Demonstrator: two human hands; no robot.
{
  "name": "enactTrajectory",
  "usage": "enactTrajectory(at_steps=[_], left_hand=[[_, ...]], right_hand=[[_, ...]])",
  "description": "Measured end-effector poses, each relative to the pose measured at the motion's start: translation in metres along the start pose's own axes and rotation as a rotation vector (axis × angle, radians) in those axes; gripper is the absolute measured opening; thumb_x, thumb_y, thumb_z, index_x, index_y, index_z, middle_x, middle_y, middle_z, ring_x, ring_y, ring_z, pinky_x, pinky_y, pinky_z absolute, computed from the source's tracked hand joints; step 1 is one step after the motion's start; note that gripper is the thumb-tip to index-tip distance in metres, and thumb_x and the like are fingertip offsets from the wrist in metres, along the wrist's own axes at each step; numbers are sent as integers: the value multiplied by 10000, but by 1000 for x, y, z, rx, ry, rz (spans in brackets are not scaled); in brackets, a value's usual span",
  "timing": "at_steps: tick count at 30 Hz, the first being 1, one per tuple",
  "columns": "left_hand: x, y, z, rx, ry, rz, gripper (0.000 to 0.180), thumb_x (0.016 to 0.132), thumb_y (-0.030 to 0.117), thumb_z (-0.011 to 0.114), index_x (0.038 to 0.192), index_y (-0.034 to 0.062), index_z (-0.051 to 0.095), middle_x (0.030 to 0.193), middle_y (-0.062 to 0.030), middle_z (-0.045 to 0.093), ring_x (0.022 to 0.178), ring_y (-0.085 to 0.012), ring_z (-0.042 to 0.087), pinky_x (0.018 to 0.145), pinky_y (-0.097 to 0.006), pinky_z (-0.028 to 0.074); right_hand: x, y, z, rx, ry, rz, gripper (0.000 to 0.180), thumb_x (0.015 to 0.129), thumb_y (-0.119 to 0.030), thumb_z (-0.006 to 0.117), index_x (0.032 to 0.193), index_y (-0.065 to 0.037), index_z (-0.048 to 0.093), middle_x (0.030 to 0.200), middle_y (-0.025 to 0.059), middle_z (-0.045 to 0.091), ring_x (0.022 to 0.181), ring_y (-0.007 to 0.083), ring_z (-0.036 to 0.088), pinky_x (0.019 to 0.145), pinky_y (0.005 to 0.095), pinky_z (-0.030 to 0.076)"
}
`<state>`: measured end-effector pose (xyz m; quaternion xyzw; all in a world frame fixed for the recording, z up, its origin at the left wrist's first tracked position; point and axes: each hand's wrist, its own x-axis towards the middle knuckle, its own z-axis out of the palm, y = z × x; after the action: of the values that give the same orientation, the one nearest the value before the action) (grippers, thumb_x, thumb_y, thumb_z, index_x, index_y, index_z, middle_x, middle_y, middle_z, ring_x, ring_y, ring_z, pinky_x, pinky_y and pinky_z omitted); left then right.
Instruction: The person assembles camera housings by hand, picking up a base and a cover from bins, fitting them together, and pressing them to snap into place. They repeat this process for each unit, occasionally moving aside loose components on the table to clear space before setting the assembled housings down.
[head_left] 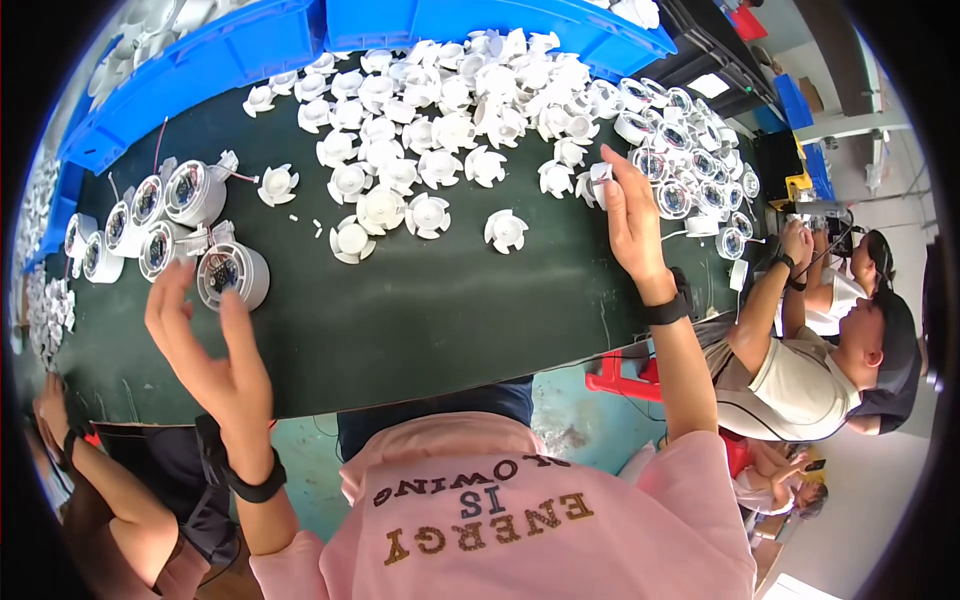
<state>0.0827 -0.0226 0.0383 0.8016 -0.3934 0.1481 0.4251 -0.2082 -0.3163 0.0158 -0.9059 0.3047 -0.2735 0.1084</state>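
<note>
My left hand (215, 355) is open, fingers spread, at the near side of a round white fan housing (258, 274) with a dark circuit board inside. Whether the fingertips touch the housing I cannot tell. More such housings (196, 195) with thin wires stand beyond it at the left. On the right, my right hand (635, 225) has its thumb and fingers closed about a white fan wheel (600, 174), at the edge of the piles; the fingers partly hide it. Loose white fan wheels (428, 215) with curved blades lie between my hands and farther back.
Blue bins (200, 85) line the table's far edge. Another heap of round housings (675, 198) lies right of my right hand. Co-workers sit close by at the right (800, 385) and at the lower left (130, 500). A red stool (605, 375) stands beyond the table's near edge.
</note>
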Motion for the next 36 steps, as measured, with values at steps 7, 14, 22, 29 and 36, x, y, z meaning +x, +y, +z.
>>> enactTrajectory(at_steps=[7, 14, 22, 29, 36], left_hand=[[-44, 28, -4, -246, -199, -19, 358, 804, 20, 611, 1149, -28, 528, 1193, -200, 525, 1101, -337, 498, 951, -408, 375], [-49, 35, 1, -354, -340, -58, 325, 830, 8, 583, 1148, -19, 521, 1216, -176, 515, 1118, -284, 492, 968, -359, 360], [-49, 40, 7, -416, -392, -67, 328, 832, 2, 578, 1154, -15, 519, 1215, -174, 516, 1106, -284, 498, 967, -360, 359], [-48, 41, 9, -421, -422, -65, 319, 833, -4, 573, 1147, -13, 519, 1205, -171, 522, 1093, -282, 505, 961, -357, 366], [-41, 45, 13, -417, -394, -40, 340, 767, -39, 609, 1099, -33, 538, 1130, -199, 546, 1004, -334, 535, 864, -392, 436]], right_hand=[[-8, -2, -1, -21, -77, 14, 420, 1012, -260, 375, 1318, 13, 463, 1257, 182, 538, 1120, 330, 504, 983, 371, 368], [-7, -8, -5, -67, -142, 5, 420, 1015, -262, 374, 1315, 17, 461, 1258, 187, 533, 1128, 325, 494, 986, 375, 365], [-8, -6, -6, -44, -113, 28, 395, 1009, -225, 381, 1283, 42, 479, 1226, 196, 546, 1061, 327, 519, 948, 377, 382], [-4, -10, -6, -94, -140, -14, 368, 995, -192, 403, 1296, 4, 485, 1150, 201, 535, 1030, 340, 500, 922, 401, 389], [3, -18, -3, -315, -194, -128, 368, 910, -56, 496, 1274, -5, 474, 1151, 224, 475, 1032, 382, 463, 918, 436, 385]])
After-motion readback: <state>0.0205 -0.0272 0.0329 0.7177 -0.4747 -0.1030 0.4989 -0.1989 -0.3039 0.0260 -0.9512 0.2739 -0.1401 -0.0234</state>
